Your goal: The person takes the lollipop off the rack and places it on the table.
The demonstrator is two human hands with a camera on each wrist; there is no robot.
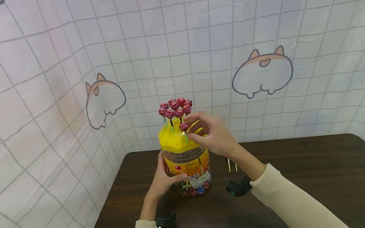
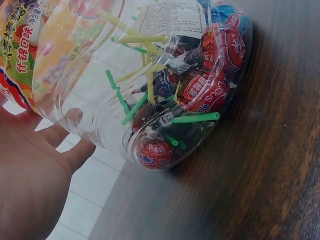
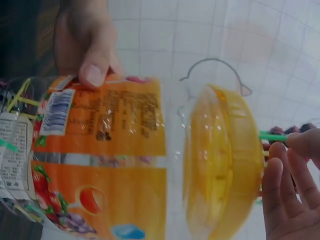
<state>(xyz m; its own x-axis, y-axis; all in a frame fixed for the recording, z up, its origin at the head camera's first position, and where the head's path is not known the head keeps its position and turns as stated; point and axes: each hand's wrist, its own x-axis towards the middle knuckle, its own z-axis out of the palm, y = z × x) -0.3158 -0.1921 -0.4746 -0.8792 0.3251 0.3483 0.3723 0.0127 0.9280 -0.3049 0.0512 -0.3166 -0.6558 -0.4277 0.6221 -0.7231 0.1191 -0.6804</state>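
- Right hand (image 1: 213,133): I have the fingers bent round behind one red-wrapped lollipop (image 1: 184,126), thumb at its green stick; a narrow hold, firmness cannot be told. Wrist is above lid height, forearm slanting up and inward from my right side.
- Left hand (image 1: 161,179): I grip the jar (image 1: 172,169) about its left side, thumb laid across the front, fingers passing round behind. Wrist is lower than the right, forearm rising from lower left.
- Lollipop position: upright, head up, lower end of the stick meeting the yellow lid (image 1: 169,142) near its front edge.
- Behind it, a cluster of red lollipops (image 1: 173,104) stands on the same lid, heads close together, sticks down.
- Jar: upright, clear-walled, orange printed label (image 3: 130,117) round the middle. From my left wrist I see loose wrapped lollipops (image 2: 205,92) in its bottom, with green and yellow sticks at mixed angles.
- Jar base rests on the dark wood-grain table (image 1: 302,183).
- On the table right of the jar, two yellow sticks (image 1: 229,165) show beside my right forearm; their upper ends are mostly hidden.
- Both wrists carry black straps (image 1: 165,221); sleeves (image 1: 285,196) are cream.
- Beyond: white gridded cloth (image 1: 171,27) with cartoon animal prints (image 1: 262,76).
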